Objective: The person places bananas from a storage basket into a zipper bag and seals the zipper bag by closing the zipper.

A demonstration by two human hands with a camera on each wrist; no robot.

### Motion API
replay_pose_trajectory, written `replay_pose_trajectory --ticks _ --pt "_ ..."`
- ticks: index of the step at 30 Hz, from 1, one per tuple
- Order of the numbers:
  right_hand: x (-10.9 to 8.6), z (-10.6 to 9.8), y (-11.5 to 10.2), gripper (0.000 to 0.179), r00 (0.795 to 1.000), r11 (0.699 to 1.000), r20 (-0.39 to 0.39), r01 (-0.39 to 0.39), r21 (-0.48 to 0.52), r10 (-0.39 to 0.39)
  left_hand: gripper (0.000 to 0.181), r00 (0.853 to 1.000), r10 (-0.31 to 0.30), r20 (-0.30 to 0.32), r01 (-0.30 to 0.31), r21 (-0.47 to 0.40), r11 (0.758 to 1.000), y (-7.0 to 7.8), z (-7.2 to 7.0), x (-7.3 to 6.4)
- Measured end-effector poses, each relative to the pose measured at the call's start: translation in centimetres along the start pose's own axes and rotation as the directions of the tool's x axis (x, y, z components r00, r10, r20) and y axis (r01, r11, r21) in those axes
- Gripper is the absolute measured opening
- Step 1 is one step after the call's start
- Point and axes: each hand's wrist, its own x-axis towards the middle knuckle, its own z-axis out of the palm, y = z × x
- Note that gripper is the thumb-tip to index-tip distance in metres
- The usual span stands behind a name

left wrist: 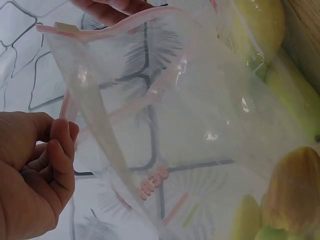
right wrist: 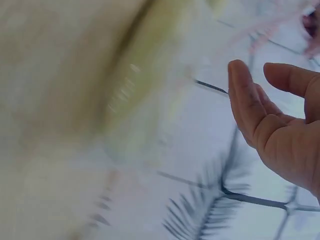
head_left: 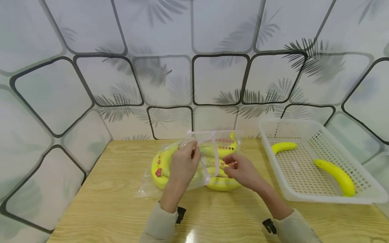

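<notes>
A clear zip bag with a pink zip strip and pink printed lettering lies on the table, its mouth edge raised. Several yellow bananas show through the plastic. My left hand pinches the bag's pink edge between thumb and curled fingers, as the left wrist view shows. On the opposite side of the bag is my right hand, its thumb and fingers parted with a gap between them. In the right wrist view that hand holds nothing, and the bag beside it is blurred.
To the right stands a white perforated plastic basket. Inside it lie a smaller-looking banana at the back and another banana nearer the front. The wooden table meets a patterned wall covering behind the bag.
</notes>
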Motion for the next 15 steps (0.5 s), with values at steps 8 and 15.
replay_pose_trajectory --ticks 8,15 --pt "-1.9 -8.1 -2.3 0.042 0.997 0.944 -0.05 0.046 -0.326 -0.066 0.013 1.0 -0.023 -0.001 0.023 -0.031 0.999 -0.1 -0.7 0.3" --pt "-1.8 -16.0 3.0 0.054 0.995 0.811 -0.039 -0.1 -0.576 0.095 0.013 1.0 -0.029 0.007 0.029 -0.042 0.999 -0.1 -0.8 0.4"
